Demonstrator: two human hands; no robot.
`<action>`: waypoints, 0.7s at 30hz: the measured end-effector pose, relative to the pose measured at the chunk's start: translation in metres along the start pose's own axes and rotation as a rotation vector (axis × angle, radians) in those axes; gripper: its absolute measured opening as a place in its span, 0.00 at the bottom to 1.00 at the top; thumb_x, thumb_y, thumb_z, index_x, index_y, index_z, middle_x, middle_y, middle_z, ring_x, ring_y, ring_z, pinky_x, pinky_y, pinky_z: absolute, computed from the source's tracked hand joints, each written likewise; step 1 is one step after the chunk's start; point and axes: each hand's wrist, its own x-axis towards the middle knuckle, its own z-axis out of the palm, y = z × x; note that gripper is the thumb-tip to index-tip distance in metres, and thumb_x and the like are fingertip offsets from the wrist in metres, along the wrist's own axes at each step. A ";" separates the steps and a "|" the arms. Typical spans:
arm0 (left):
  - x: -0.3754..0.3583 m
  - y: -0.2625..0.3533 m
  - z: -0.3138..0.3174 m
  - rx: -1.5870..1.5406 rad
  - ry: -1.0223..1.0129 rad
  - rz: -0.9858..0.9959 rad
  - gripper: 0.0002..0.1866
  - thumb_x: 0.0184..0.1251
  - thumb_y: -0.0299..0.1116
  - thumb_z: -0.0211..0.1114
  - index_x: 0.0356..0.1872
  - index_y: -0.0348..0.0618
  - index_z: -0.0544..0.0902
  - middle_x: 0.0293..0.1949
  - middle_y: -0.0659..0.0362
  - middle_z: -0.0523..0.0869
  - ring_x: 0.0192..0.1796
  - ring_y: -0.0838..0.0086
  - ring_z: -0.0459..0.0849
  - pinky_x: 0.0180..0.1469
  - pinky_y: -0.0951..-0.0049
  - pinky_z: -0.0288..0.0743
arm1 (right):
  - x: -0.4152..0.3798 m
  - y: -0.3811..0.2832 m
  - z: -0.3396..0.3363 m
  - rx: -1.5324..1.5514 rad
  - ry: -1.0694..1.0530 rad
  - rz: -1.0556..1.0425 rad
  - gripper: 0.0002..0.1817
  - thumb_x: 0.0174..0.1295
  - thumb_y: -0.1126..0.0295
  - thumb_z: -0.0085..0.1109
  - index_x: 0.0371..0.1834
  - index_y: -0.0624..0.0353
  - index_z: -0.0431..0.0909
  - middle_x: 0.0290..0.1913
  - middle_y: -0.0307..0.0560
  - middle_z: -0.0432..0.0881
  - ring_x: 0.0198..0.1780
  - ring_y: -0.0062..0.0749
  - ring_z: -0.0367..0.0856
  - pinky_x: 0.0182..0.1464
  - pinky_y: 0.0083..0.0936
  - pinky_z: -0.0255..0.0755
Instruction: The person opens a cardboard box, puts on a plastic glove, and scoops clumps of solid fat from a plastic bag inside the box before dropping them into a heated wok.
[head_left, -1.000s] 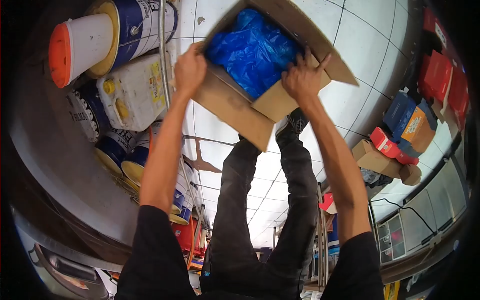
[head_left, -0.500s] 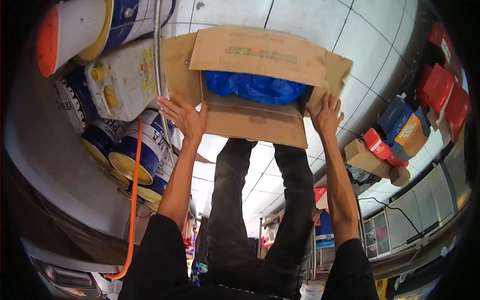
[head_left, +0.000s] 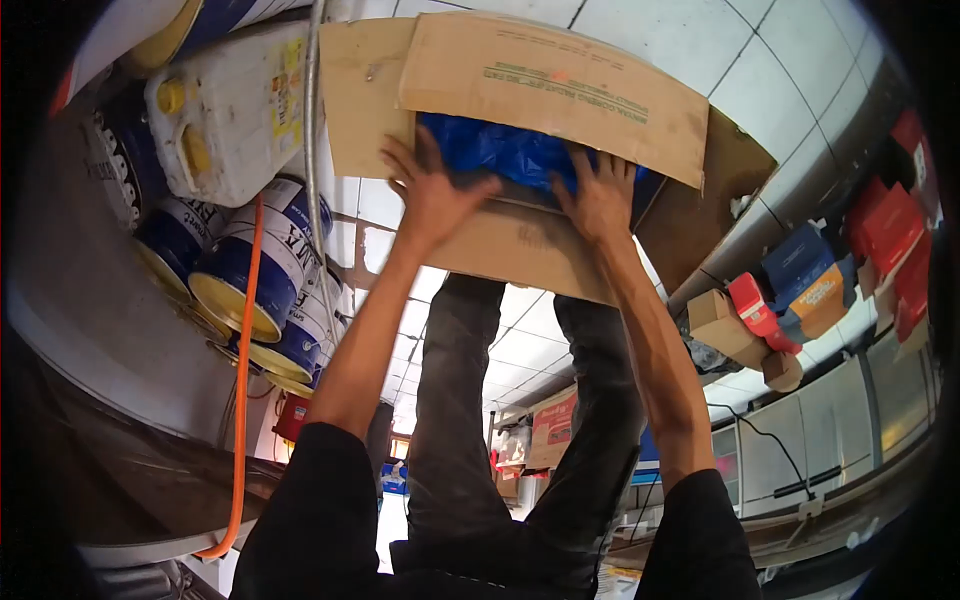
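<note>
An open cardboard box [head_left: 560, 75] stands on the tiled floor in front of my legs, its flaps spread outward. Blue plastic [head_left: 490, 150] shows inside, partly covered by the far flap. At the opening's left side is my left hand [head_left: 435, 200], fingers apart, over the near edge. My right hand [head_left: 600, 200] reaches over the near edge on the right, its fingers spread on the blue plastic and their tips close to the far flap. Neither hand grips anything visible.
Paint buckets [head_left: 240, 270] and a white jerrycan [head_left: 225, 125] stand on the left beside a metal pole [head_left: 312, 130]. An orange hose [head_left: 245, 370] hangs there. Small cartons [head_left: 725, 325] and red boxes [head_left: 890, 220] lie at the right.
Both hands have moved inward from the box's side flaps to its opening, over the blue plastic. The box appears larger and higher in view, and its right flap lies further outward.
</note>
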 end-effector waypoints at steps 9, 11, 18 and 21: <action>-0.025 -0.018 0.052 0.337 -0.096 0.165 0.65 0.29 0.58 0.74 0.70 0.49 0.44 0.68 0.34 0.34 0.67 0.29 0.34 0.59 0.27 0.39 | 0.074 0.013 -0.030 0.190 -0.346 0.023 0.16 0.59 0.62 0.54 0.47 0.60 0.75 0.49 0.61 0.75 0.52 0.54 0.71 0.55 0.39 0.64; -0.018 -0.020 0.050 0.340 0.003 0.200 0.62 0.33 0.52 0.75 0.70 0.51 0.45 0.68 0.34 0.36 0.67 0.29 0.34 0.62 0.31 0.41 | 0.096 0.030 -0.067 0.362 -0.513 0.176 0.22 0.59 0.58 0.56 0.50 0.63 0.74 0.52 0.60 0.75 0.55 0.51 0.72 0.56 0.34 0.65; 0.023 -0.017 -0.024 0.185 -0.087 0.292 0.56 0.40 0.43 0.75 0.69 0.48 0.48 0.66 0.40 0.54 0.67 0.44 0.53 0.61 0.40 0.54 | 0.121 0.027 -0.154 0.822 -0.468 0.271 0.15 0.59 0.64 0.56 0.43 0.65 0.75 0.34 0.47 0.80 0.37 0.28 0.76 0.43 0.26 0.69; 0.037 0.020 -0.074 -0.826 -0.316 -0.042 0.49 0.47 0.44 0.72 0.66 0.39 0.52 0.60 0.43 0.66 0.62 0.56 0.65 0.63 0.58 0.59 | 0.086 0.004 -0.167 0.765 -0.509 0.158 0.12 0.58 0.65 0.56 0.35 0.65 0.74 0.28 0.46 0.74 0.30 0.32 0.71 0.36 0.29 0.66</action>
